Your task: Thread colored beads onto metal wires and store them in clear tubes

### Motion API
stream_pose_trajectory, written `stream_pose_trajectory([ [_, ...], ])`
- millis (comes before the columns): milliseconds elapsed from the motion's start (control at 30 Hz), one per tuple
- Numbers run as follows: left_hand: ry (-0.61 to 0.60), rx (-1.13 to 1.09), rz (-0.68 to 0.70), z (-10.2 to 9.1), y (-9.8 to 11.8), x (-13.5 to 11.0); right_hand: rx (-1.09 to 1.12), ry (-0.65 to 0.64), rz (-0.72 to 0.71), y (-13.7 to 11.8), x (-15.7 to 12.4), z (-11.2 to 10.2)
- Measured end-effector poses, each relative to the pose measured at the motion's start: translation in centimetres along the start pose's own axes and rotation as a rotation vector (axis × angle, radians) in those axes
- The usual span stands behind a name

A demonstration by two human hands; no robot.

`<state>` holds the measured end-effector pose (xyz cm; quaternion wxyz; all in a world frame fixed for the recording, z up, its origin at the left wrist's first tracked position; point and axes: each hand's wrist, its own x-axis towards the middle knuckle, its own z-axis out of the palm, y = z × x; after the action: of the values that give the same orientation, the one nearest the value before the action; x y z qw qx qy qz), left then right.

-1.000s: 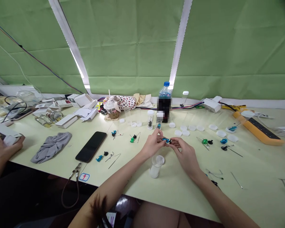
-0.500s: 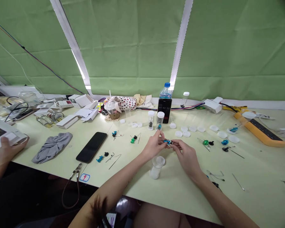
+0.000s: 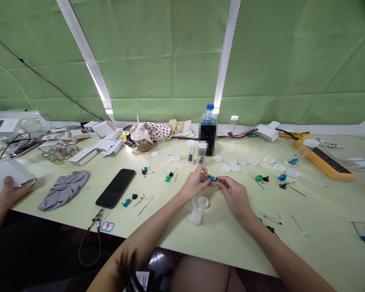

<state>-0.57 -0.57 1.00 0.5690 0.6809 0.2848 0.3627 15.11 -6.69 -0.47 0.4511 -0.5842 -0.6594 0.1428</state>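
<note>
My left hand (image 3: 195, 183) and my right hand (image 3: 235, 195) meet over the middle of the pale table (image 3: 219, 239), both pinching one small blue-and-black part (image 3: 212, 179) between the fingertips. Just below the hands stands a small clear plastic vial (image 3: 196, 211) with a white cap (image 3: 204, 201) lying beside it. Similar small blue, green and black parts with thin metal pins lie scattered to the left (image 3: 169, 176) and to the right (image 3: 261, 179) of the hands.
A black phone (image 3: 116, 187) and a grey cloth (image 3: 63, 190) lie to the left. Behind the hands are capped vials (image 3: 190, 151), a water bottle (image 3: 209, 129) and several white caps (image 3: 235, 168). A yellow power strip (image 3: 324, 163) is far right. Another person's hand (image 3: 6, 193) holds a white card at far left.
My hands stay together on the small blue part. The view has shifted slightly. The other person's hand at far left now holds the card's white side up.
</note>
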Motion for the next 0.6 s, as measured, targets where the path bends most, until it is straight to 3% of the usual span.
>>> stream_pose_trajectory([
  [600, -0.009, 0.125, 0.042, -0.01, 0.46, -0.02, 0.057, -0.005, 0.016, 0.14, 0.05, 0.16],
])
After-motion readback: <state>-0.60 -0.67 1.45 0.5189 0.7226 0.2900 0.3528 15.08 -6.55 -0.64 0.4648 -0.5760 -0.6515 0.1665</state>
